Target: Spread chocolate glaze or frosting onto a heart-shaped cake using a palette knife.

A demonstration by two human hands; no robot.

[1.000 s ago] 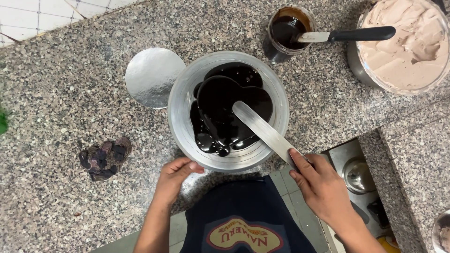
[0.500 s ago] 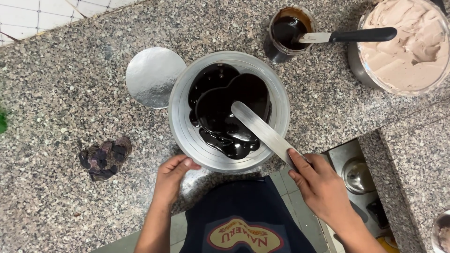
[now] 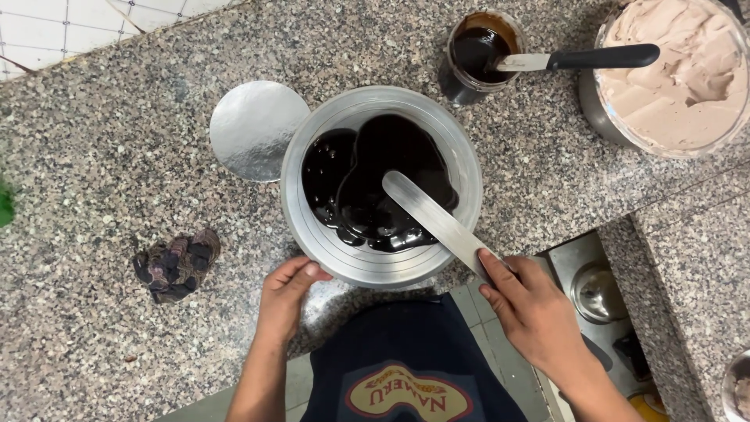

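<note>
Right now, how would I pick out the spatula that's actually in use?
Start at the big round metal pan in the middle of the granite counter. The spatula lies across its dark glaze, held by the right hand. The other spatula, black-handled, sits in the jar, unheld.

The left hand (image 3: 285, 295) is pressed, fingers curled, against the near rim of the round metal turntable (image 3: 312, 227). The right hand (image 3: 531, 309) is closed around the palette knife's handle, index finger extended, just off the turntable's near-right edge.
</note>
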